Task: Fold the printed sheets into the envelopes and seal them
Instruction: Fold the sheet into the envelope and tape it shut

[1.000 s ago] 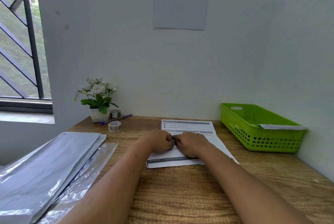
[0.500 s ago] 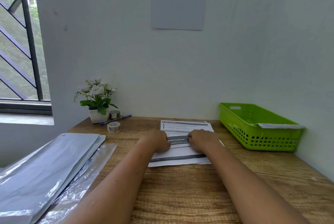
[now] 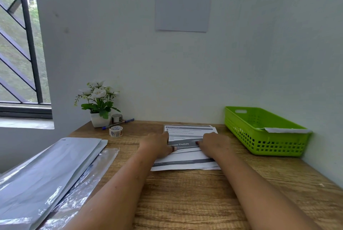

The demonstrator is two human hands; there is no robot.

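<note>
A small stack of printed sheets [image 3: 185, 161] lies in the middle of the wooden table [image 3: 185, 202]. Its top sheet is folded over, and a dark band reading "Organize Clothes" shows along the fold. My left hand [image 3: 157, 144] presses on the left end of that fold with its fingers on the paper. My right hand [image 3: 213, 144] presses on the right end. Neither hand grips the paper. Grey plastic envelopes [image 3: 42, 174] lie in a pile at the table's left, partly over a clear plastic sleeve [image 3: 89, 177].
A green plastic basket [image 3: 263, 129] with a white sheet edge inside stands at the back right against the wall. At the back left are a potted white flower [image 3: 98, 105], two tape rolls [image 3: 116, 131] and a pen [image 3: 118, 123]. A window lies left.
Both hands started together at the middle of the fold and have slid apart along it, left hand to the left and right hand to the right, uncovering the printed heading.
</note>
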